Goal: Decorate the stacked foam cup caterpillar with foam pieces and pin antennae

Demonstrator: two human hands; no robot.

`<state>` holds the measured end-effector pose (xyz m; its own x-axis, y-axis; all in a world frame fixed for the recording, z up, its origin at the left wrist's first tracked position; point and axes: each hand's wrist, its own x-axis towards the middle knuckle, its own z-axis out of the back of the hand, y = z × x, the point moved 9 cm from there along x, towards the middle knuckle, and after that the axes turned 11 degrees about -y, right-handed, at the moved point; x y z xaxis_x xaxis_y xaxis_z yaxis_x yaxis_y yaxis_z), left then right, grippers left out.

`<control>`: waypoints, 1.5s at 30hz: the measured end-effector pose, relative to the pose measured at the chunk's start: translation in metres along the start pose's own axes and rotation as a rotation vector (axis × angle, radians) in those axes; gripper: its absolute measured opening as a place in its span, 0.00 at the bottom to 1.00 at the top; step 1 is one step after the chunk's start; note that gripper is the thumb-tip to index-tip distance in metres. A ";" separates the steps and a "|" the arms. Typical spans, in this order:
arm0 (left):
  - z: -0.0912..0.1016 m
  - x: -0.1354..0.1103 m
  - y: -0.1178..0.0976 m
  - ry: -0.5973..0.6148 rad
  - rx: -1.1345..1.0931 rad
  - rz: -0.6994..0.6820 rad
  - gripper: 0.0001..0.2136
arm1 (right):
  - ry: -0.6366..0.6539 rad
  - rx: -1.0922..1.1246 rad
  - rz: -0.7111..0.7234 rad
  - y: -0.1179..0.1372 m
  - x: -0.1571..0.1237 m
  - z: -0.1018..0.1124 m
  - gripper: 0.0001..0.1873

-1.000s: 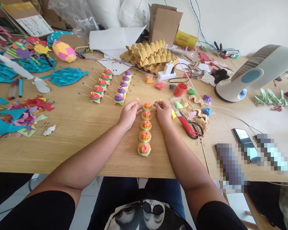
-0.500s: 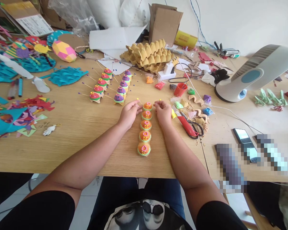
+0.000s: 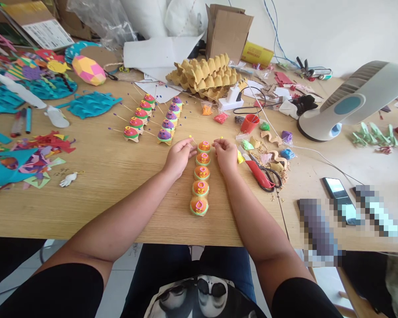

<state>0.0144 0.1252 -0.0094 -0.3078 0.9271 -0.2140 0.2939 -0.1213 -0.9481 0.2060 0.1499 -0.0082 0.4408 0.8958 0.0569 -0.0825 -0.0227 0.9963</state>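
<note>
An orange egg-carton caterpillar lies lengthwise before me, its bumps rimmed in green and dotted with pink and yellow clay pieces. On the left of its far end, my left hand is closed in a pinch on a thin yellow-tipped stick. My right hand pinches at the opposite side of that end, with another small yellow tip showing above the fingers. Farther back stand a red egg-carton caterpillar and a purple one, both bristling with blue-tipped sticks.
Right of my right hand lie scissors, a red-handled cutter, a red cup and clay packets. Egg cartons are stacked at the back. A white fan stands right; paper scraps lie left.
</note>
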 end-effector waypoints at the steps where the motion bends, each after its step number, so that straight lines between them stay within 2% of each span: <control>1: 0.000 0.000 0.000 0.001 -0.001 0.000 0.12 | 0.001 0.006 -0.004 0.000 0.000 0.000 0.06; 9: 0.000 0.001 0.001 0.007 -0.004 0.011 0.12 | 0.030 -0.006 -0.014 -0.003 0.000 -0.002 0.12; 31: 0.000 0.000 0.001 -0.003 -0.020 0.029 0.13 | 0.052 0.014 -0.035 -0.007 0.001 -0.002 0.18; 38: 0.000 -0.001 0.000 -0.007 -0.017 0.024 0.12 | 0.058 0.027 -0.048 -0.005 -0.001 -0.002 0.17; 45: 0.000 0.000 0.001 -0.004 -0.014 0.016 0.12 | 0.034 -0.048 -0.018 0.001 -0.003 0.001 0.12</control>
<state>0.0148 0.1254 -0.0106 -0.3062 0.9237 -0.2302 0.3115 -0.1313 -0.9411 0.2056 0.1471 -0.0078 0.4118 0.9106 0.0358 -0.1181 0.0143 0.9929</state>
